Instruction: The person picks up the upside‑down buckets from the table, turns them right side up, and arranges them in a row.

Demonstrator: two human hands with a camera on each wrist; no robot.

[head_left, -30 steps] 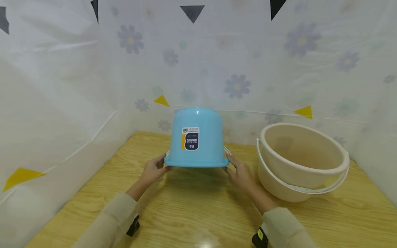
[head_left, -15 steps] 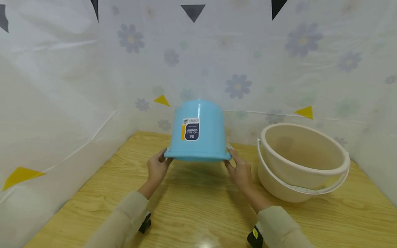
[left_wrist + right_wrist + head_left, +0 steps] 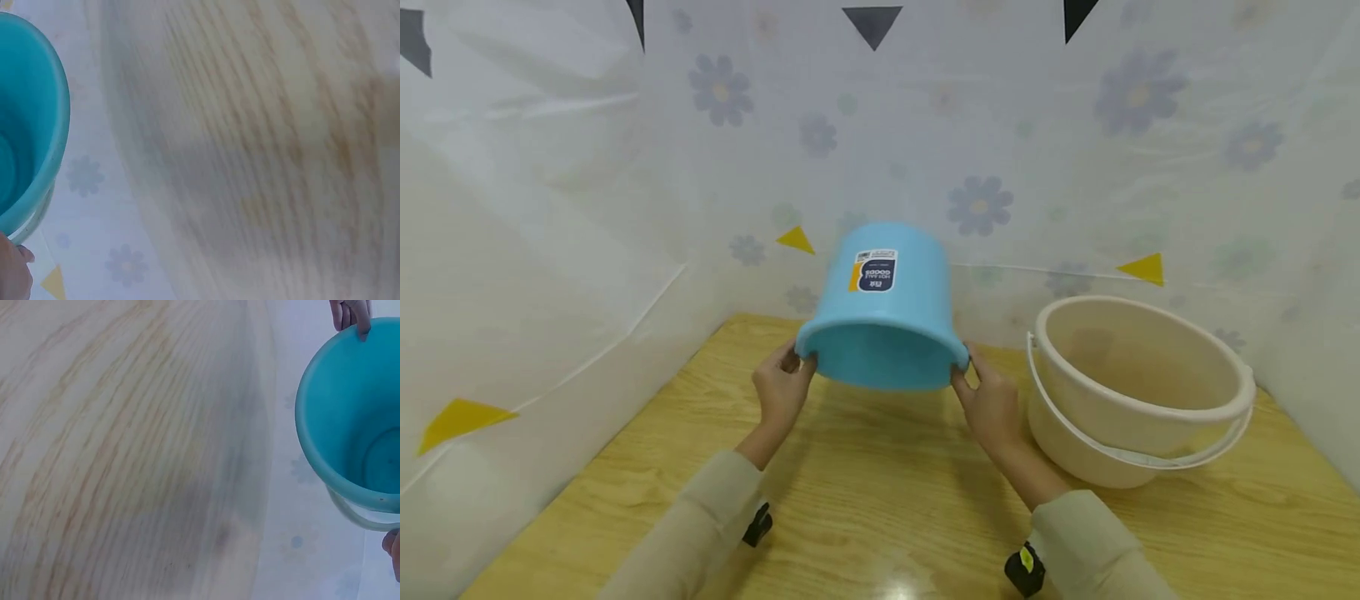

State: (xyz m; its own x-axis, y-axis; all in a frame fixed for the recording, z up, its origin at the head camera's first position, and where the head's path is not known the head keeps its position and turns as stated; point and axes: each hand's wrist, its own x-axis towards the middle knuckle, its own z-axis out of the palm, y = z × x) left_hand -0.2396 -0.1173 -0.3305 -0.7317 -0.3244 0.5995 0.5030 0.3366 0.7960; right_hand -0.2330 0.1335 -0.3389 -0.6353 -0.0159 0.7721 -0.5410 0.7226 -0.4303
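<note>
A light blue plastic bucket [image 3: 895,300] is held upside down and tilted in the head view, its mouth turned down toward me and a "HOT SALE GOODS" label on its side. My left hand [image 3: 781,390] grips the rim at its left end, and my right hand [image 3: 994,407] grips the opposite end, thumbs at the inner edge. The right wrist view looks into the bucket's [image 3: 337,412] bare inside, with its pale handle [image 3: 353,515] hanging behind the rim. In the left wrist view only part of the bucket [image 3: 37,125] and a bit of hand [image 3: 12,272] show.
A larger cream bucket [image 3: 1052,425] stands upright on the wooden table [image 3: 880,492] at the right, close to my right hand, its white handle [image 3: 1120,456] hanging down in front. Flowered sheeting [image 3: 880,150] closes off the back and sides.
Both hands have raised the blue bucket and tipped it back, so its mouth now shows toward me. The cream bucket has stayed in place.
</note>
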